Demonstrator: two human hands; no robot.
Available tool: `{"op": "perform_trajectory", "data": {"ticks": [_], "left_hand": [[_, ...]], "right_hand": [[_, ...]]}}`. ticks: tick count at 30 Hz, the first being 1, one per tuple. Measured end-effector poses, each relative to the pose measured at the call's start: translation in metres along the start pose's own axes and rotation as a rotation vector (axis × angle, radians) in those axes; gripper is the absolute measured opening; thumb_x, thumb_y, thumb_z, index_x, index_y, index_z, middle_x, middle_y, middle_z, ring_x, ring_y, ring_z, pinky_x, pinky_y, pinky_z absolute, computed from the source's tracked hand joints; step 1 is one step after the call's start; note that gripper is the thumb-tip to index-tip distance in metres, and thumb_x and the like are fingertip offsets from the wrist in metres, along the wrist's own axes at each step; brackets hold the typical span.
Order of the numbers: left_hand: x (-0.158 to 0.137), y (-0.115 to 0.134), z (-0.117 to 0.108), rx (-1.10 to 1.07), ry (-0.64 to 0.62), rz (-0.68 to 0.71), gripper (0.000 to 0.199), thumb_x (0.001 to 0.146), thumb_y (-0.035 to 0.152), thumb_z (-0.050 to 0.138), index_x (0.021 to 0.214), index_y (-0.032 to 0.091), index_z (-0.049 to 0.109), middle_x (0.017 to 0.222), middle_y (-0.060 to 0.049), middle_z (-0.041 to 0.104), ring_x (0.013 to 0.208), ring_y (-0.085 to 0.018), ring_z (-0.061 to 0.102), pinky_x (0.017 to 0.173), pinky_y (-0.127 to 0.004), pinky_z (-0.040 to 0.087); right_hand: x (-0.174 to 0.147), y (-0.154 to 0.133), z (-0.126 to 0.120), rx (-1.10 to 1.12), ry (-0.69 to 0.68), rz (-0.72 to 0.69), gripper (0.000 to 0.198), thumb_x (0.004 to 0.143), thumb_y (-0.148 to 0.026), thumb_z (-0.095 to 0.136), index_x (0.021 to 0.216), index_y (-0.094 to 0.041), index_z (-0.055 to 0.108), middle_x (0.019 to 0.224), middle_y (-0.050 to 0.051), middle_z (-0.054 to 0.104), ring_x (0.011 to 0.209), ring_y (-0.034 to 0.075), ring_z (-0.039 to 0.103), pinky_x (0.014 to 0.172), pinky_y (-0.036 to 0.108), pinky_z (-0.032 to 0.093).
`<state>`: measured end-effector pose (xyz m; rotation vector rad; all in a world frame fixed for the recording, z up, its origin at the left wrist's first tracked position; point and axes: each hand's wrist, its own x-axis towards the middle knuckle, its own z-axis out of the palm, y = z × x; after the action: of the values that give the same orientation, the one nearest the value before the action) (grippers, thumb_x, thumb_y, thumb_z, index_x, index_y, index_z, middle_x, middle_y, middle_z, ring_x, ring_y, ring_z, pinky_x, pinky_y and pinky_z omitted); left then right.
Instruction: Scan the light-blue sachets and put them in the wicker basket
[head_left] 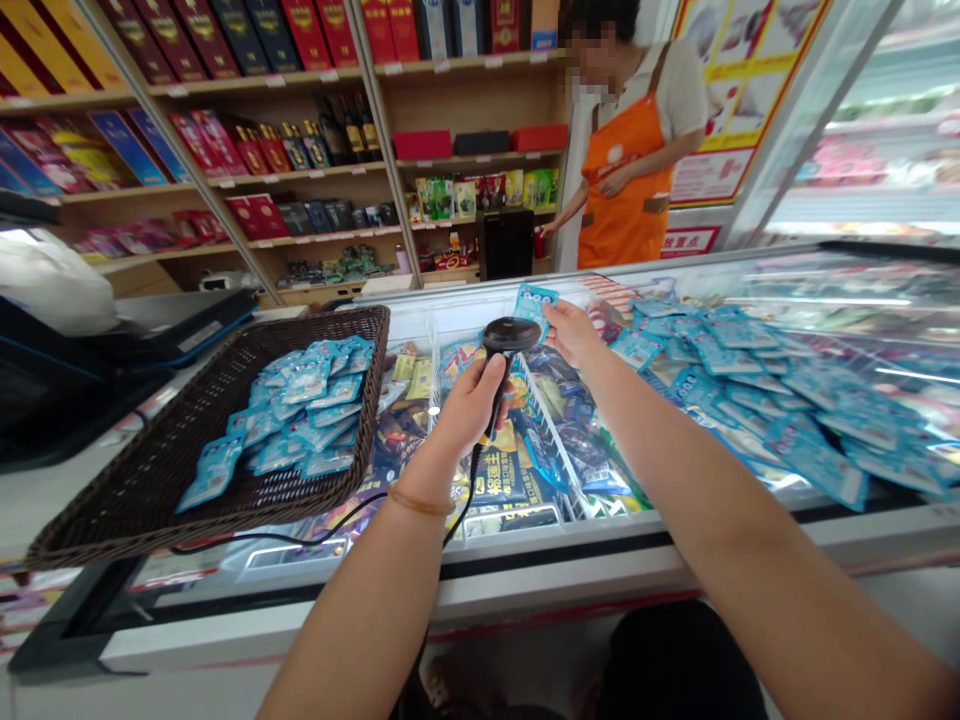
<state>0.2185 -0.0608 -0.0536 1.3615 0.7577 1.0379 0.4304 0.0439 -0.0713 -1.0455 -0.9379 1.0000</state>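
Observation:
My left hand [472, 400] is wrapped round the grip of a black barcode scanner [511, 333], whose cable hangs down from the handle. Pinched in the fingers of my right hand [571, 332] is a small blue packet [534, 300], held up just behind the scanner head and partly covered by it. To the left, a dark brown woven basket [97, 525] holds a heap of similar blue packets [300, 400]. Another, larger pile of blue packets [750, 360] is spread on the freezer's glass top, right of my right forearm.
Beneath my hands is a glass-topped chest freezer [525, 590] with frozen goods inside. A dark machine with a white plastic bag [52, 280] stands at the left. Beyond the freezer, a person in an orange apron [626, 170] stands by stocked shelves [300, 175].

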Motion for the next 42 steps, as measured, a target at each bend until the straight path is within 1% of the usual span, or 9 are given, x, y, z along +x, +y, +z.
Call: {"op": "perform_trajectory", "data": {"ticks": [8, 13, 19, 24, 32, 35, 37, 40, 42], "left_hand": [[0.001, -0.001, 0.000, -0.004, -0.017, -0.013, 0.048, 0.081, 0.066, 0.063, 0.085, 0.020, 0.050, 0.069, 0.003, 0.056, 0.042, -0.007, 0.047, 0.035, -0.022, 0.035], [0.002, -0.002, -0.001, 0.000, -0.028, -0.017, 0.048, 0.082, 0.066, 0.062, 0.085, 0.020, 0.050, 0.068, 0.003, 0.055, 0.042, -0.007, 0.048, 0.035, -0.022, 0.034], [0.003, -0.004, -0.002, 0.012, -0.059, 0.002, 0.048, 0.082, 0.067, 0.062, 0.085, 0.020, 0.050, 0.068, 0.003, 0.055, 0.042, -0.007, 0.047, 0.035, -0.022, 0.034], [0.003, -0.005, -0.003, 0.022, -0.067, 0.015, 0.049, 0.083, 0.068, 0.060, 0.085, 0.020, 0.049, 0.068, 0.003, 0.055, 0.042, -0.006, 0.047, 0.035, -0.022, 0.033], [0.003, -0.005, -0.001, 0.029, -0.045, -0.003, 0.044, 0.085, 0.063, 0.059, 0.084, 0.020, 0.050, 0.068, 0.003, 0.054, 0.042, -0.007, 0.047, 0.035, -0.021, 0.035], [0.000, -0.001, 0.001, 0.025, 0.033, -0.001, 0.041, 0.086, 0.060, 0.060, 0.085, 0.020, 0.051, 0.070, 0.003, 0.055, 0.042, -0.007, 0.047, 0.036, -0.021, 0.036], [-0.002, 0.008, 0.000, 0.017, 0.138, -0.002, 0.039, 0.087, 0.058, 0.059, 0.086, 0.020, 0.052, 0.070, 0.003, 0.056, 0.042, -0.007, 0.047, 0.036, -0.021, 0.037], [-0.007, 0.030, -0.008, 0.007, 0.334, -0.021, 0.038, 0.091, 0.056, 0.054, 0.082, 0.020, 0.051, 0.066, 0.002, 0.055, 0.041, -0.008, 0.048, 0.036, -0.021, 0.038], [-0.011, 0.049, -0.020, 0.015, 0.449, -0.008, 0.037, 0.092, 0.055, 0.051, 0.080, 0.020, 0.051, 0.062, 0.003, 0.053, 0.042, -0.009, 0.048, 0.037, -0.021, 0.038]], "right_hand": [[0.004, 0.001, -0.002, 0.034, -0.009, -0.001, 0.037, 0.072, -0.051, 0.078, 0.091, -0.023, 0.062, 0.072, -0.003, 0.071, 0.079, 0.020, 0.072, 0.073, 0.033, 0.057], [0.011, 0.008, -0.007, 0.007, -0.045, -0.030, 0.040, 0.074, -0.056, 0.076, 0.094, -0.024, 0.063, 0.074, -0.001, 0.072, 0.079, 0.020, 0.071, 0.071, 0.033, 0.056], [0.010, 0.007, -0.006, -0.046, -0.032, -0.036, 0.039, 0.074, -0.057, 0.073, 0.089, -0.024, 0.059, 0.065, -0.004, 0.065, 0.072, 0.018, 0.068, 0.069, 0.032, 0.055], [0.007, 0.004, -0.001, 0.009, 0.012, -0.028, 0.038, 0.072, -0.053, 0.077, 0.086, -0.023, 0.058, 0.061, -0.006, 0.060, 0.068, 0.018, 0.067, 0.068, 0.031, 0.055], [0.005, 0.005, -0.002, 0.041, 0.009, -0.013, 0.036, 0.073, -0.051, 0.077, 0.083, -0.023, 0.056, 0.064, -0.004, 0.065, 0.075, 0.018, 0.070, 0.074, 0.033, 0.056], [-0.002, 0.004, 0.003, 0.045, 0.011, -0.002, 0.033, 0.076, -0.048, 0.077, 0.083, -0.023, 0.057, 0.067, -0.003, 0.067, 0.076, 0.018, 0.071, 0.075, 0.033, 0.057], [-0.007, 0.002, 0.011, 0.065, 0.019, 0.031, 0.027, 0.078, -0.043, 0.076, 0.083, -0.022, 0.058, 0.067, -0.003, 0.068, 0.075, 0.018, 0.071, 0.076, 0.033, 0.057], [-0.012, -0.003, 0.039, 0.073, 0.023, 0.108, 0.016, 0.084, -0.032, 0.072, 0.081, -0.021, 0.060, 0.065, -0.003, 0.067, 0.070, 0.016, 0.069, 0.076, 0.032, 0.058], [-0.012, -0.007, 0.070, 0.060, 0.017, 0.161, 0.013, 0.088, -0.023, 0.067, 0.077, -0.020, 0.059, 0.061, -0.003, 0.064, 0.065, 0.015, 0.067, 0.074, 0.031, 0.057]]}}
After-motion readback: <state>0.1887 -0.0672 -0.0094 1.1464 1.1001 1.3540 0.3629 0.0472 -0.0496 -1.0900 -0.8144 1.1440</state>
